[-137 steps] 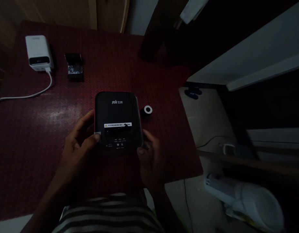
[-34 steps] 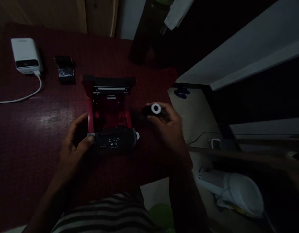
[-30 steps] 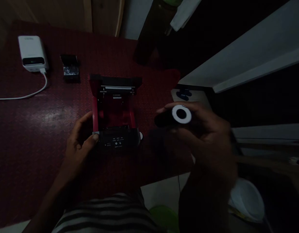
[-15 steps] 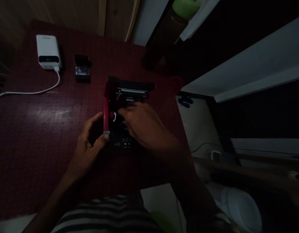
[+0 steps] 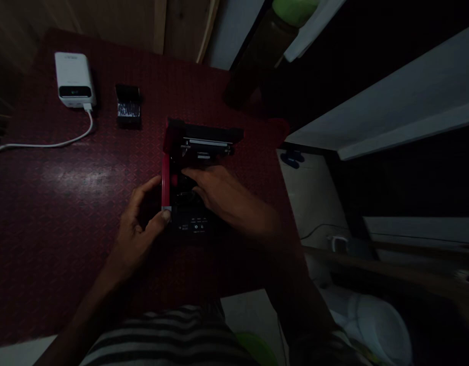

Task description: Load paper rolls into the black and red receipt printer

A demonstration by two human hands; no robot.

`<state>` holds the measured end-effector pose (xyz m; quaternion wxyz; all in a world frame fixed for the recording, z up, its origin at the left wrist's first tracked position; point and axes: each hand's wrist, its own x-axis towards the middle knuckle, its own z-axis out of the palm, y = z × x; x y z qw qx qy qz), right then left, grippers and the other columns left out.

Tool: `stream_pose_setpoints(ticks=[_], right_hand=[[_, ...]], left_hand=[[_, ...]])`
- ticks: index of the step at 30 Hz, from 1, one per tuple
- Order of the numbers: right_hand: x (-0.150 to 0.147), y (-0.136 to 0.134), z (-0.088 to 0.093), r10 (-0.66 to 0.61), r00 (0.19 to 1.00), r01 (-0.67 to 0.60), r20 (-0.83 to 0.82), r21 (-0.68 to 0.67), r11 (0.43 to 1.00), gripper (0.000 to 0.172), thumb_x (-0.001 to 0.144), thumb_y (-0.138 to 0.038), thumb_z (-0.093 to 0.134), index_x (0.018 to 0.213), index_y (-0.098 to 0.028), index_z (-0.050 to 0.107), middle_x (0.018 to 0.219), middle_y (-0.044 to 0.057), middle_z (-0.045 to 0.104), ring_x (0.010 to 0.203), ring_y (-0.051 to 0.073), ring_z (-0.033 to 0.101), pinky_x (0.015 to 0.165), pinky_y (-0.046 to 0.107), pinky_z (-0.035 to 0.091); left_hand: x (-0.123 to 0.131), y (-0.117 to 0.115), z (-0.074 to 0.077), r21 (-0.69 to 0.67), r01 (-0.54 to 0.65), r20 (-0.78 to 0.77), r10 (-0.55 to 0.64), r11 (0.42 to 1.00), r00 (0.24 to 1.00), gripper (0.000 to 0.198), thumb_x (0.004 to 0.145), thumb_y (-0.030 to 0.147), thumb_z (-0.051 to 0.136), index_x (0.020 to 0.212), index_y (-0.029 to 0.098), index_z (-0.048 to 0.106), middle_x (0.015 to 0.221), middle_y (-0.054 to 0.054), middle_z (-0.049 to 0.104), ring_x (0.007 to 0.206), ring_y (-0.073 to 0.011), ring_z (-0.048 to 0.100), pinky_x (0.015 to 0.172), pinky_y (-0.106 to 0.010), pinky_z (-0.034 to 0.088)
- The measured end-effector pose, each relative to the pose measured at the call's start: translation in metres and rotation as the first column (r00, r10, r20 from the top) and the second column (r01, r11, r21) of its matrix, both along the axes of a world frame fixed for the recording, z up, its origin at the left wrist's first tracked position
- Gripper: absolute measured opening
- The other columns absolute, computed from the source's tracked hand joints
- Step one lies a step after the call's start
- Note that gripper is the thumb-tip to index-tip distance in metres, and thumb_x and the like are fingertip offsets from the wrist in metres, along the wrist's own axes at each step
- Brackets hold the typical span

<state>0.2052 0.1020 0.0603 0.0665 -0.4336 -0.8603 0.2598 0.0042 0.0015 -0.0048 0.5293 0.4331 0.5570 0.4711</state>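
A small red and black device, which looks like a label printer [image 5: 165, 180], lies on the table with its lid [image 5: 206, 133] raised at the far side. My left hand [image 5: 137, 223] grips its left side, the thumb on the grey front corner and a fingertip farther back on the red wall. Inside the open bay is my right hand [image 5: 219, 190], its index finger pointing left and its thumb bent below. Between them is something dark that I cannot make out. A red knob-like part [image 5: 175, 180] shows on the bay's left inner wall.
On the red patterned table [image 5: 77, 213] stand a white power bank [image 5: 73, 73] with a cable plugged in and a small open black case [image 5: 128, 108]. At the back right is a tall bottle with a green cap [image 5: 295, 11]. Slippers [image 5: 290, 159] lie on the floor.
My right hand has shifted slightly within the bay and its index finger has straightened. The white ring near its fingertips no longer shows. My left hand keeps its place.
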Motion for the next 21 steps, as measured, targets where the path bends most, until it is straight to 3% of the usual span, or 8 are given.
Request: stream_pose_setpoints(ticks=[4,8,12,17,21], right_hand=[[0.019,-0.008,0.011,0.102,0.983,-0.101,-0.153,0.012,0.995,0.057,0.1,0.01,0.052,0.136,-0.022,0.083,0.13,0.005,0.089,0.119,0.021,0.083,0.103,0.036,0.065],[0.03,-0.025,0.018,0.159,0.958,-0.148,-0.237,0.063,0.987,0.041,0.107,0.0,0.06,0.135,-0.02,0.083,0.133,0.008,0.088,0.123,0.023,0.081,0.109,0.041,0.065],[0.032,-0.035,0.006,0.121,0.968,-0.081,-0.22,0.18,0.98,0.027,0.114,-0.01,0.062,0.119,-0.021,0.086,0.11,0.009,0.087,0.105,0.025,0.077,0.097,0.043,0.065],[0.029,-0.049,-0.013,0.088,0.968,0.03,-0.236,0.454,0.89,0.029,0.112,-0.004,0.061,0.112,-0.017,0.086,0.111,0.011,0.086,0.108,0.026,0.075,0.096,0.043,0.066],[0.023,-0.07,-0.018,-0.01,0.975,0.138,-0.224,0.561,0.816,0.03,0.111,-0.002,0.064,0.116,-0.021,0.087,0.112,0.01,0.087,0.112,0.026,0.076,0.093,0.041,0.066]], left_hand=[[-0.001,0.0,0.002,-0.007,0.002,0.027,-0.002,1.0,1.0,0.063,0.102,0.052,0.083,0.16,0.032,0.068,0.164,-0.01,0.072,0.154,-0.0369,0.067,0.129,-0.053,0.055],[-0.005,-0.001,0.004,-0.022,-0.014,0.07,0.016,1.0,0.997,0.059,0.101,0.052,0.085,0.156,0.032,0.072,0.162,-0.01,0.074,0.154,-0.0392,0.068,0.13,-0.055,0.056],[-0.009,0.017,0.011,0.031,-0.073,0.009,0.073,0.997,0.997,0.061,0.102,0.057,0.083,0.157,0.032,0.073,0.164,-0.01,0.073,0.157,-0.0413,0.065,0.129,-0.059,0.055],[-0.011,0.067,0.032,0.324,-0.049,-0.094,0.084,0.945,0.992,0.072,0.112,0.056,0.073,0.174,0.023,0.057,0.177,-0.007,0.061,0.164,-0.0352,0.056,0.134,-0.052,0.047],[-0.003,0.077,0.049,0.384,-0.013,-0.153,0.077,0.923,0.985,0.054,0.121,0.059,0.057,0.156,0.022,0.073,0.155,-0.003,0.075,0.153,-0.0311,0.064,0.128,-0.047,0.05]])
